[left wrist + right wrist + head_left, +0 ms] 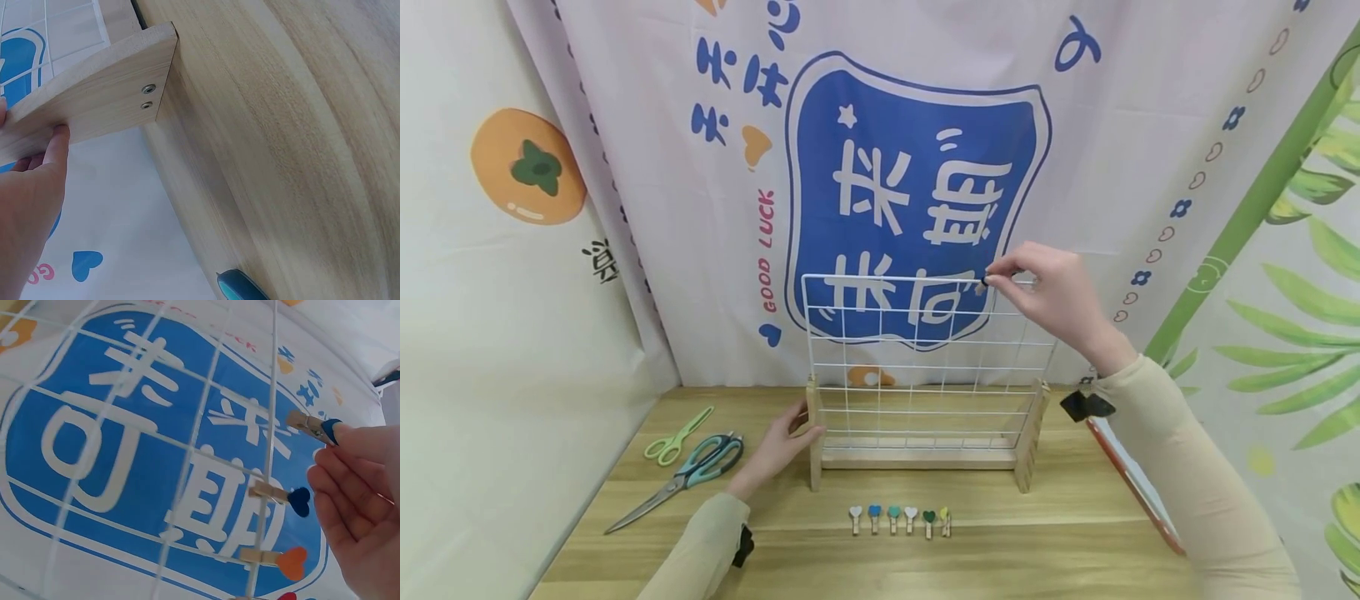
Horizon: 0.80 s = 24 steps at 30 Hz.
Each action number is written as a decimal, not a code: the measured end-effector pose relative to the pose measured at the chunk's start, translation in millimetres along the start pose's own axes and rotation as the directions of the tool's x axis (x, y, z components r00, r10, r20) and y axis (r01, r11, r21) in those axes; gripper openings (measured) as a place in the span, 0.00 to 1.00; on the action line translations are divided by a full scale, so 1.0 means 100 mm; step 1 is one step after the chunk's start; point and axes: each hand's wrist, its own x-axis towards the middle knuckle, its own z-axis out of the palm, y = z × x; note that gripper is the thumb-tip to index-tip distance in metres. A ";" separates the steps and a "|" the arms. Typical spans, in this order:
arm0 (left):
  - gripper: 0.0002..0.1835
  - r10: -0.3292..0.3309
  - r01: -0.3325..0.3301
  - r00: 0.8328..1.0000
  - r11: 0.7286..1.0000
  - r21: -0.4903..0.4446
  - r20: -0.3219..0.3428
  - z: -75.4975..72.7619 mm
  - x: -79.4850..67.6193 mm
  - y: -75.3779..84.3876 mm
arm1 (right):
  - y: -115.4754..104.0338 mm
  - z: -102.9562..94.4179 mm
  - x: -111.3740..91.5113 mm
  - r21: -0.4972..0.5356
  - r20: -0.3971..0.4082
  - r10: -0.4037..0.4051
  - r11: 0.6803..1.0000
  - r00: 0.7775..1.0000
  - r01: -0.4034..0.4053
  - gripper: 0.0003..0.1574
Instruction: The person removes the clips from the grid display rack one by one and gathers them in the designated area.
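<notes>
A white wire grid rack (925,366) stands upright in a wooden base on the table. My left hand (781,446) holds its left wooden side post (94,94), with fingers and thumb on different faces. Beside the grid's top wire, toward the right, my right hand (1051,296) pinches a small wooden clothespin (306,425) with a dark blue end, partly covered by the fingers. Its wooden tip appears just apart from the wire in the right wrist view. Clipped on that wire are a navy heart clothespin (269,492), an orange heart clothespin (269,556) and a partly cropped red one (287,596).
Several heart clothespins (893,518) lie in a row on the table before the rack. Large scissors (677,482) and small green scissors (673,442) lie at left. A red-edged flat object (1135,487) lies at right, partly behind the right sleeve. A printed curtain (715,217) hangs behind.
</notes>
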 end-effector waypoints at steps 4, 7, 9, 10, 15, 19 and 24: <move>0.36 0.004 -0.004 1.000 1.000 0.005 0.003 -0.01 -0.01 0.03 | -0.02 0.11 -0.20 0.022 -0.005 -0.033 0.999 0.999 0.033 0.05; 0.36 -0.006 0.006 1.000 1.000 0.001 0.005 -0.02 -0.03 0.05 | -0.01 0.24 -0.38 0.059 0.030 -0.047 0.997 0.998 0.045 0.06; 0.36 -0.012 0.012 1.000 1.000 -0.002 0.013 -0.02 -0.04 0.05 | -0.01 0.35 -0.53 0.083 0.070 -0.042 0.996 0.997 0.037 0.06; 0.36 -0.016 0.016 1.000 1.000 -0.009 0.014 -0.02 -0.04 0.06 | 0.00 0.41 -0.61 0.097 0.090 -0.035 0.995 0.995 0.026 0.05; 0.36 -0.020 0.021 0.999 1.000 -0.016 0.025 -0.02 -0.05 0.06 | 0.01 0.72 -1.02 0.146 0.185 -0.018 0.989 0.983 -0.009 0.06; 0.37 -0.037 0.037 0.999 0.999 0.005 0.022 -0.02 -0.04 0.04 | 0.01 0.95 -1.34 0.188 0.276 0.011 0.980 0.961 -0.065 0.05; 0.38 -0.046 0.045 0.999 0.999 0.016 0.017 -0.02 -0.02 0.02 | 0.02 1.17 -1.69 0.202 0.400 0.080 0.964 0.913 -0.173 0.02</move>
